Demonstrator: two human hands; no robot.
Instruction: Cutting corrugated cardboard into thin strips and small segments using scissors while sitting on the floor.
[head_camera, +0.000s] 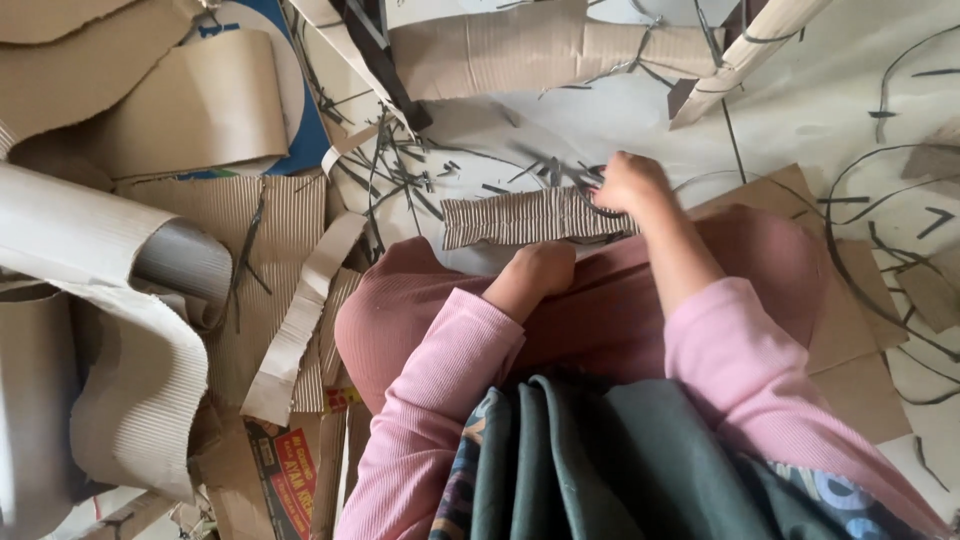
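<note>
A narrow strip of corrugated cardboard (520, 217) lies across the floor in front of my knees. My right hand (628, 183) rests on its right end, fingers curled down on it among thin dark offcuts. My left hand (538, 270) is closed in a loose fist just below the strip's middle, over my pink-clad leg (400, 310); whether it touches the strip I cannot tell. Both sleeves are pink.
Rolled and torn corrugated sheets (120, 330) pile up on the left, with a blue board (305, 130) behind them. A folded cardboard piece (500, 45) and a pale stick (745, 50) lie at the top. Thin dark slivers (400, 170) scatter over the pale floor. Flat cardboard (850, 330) lies on the right.
</note>
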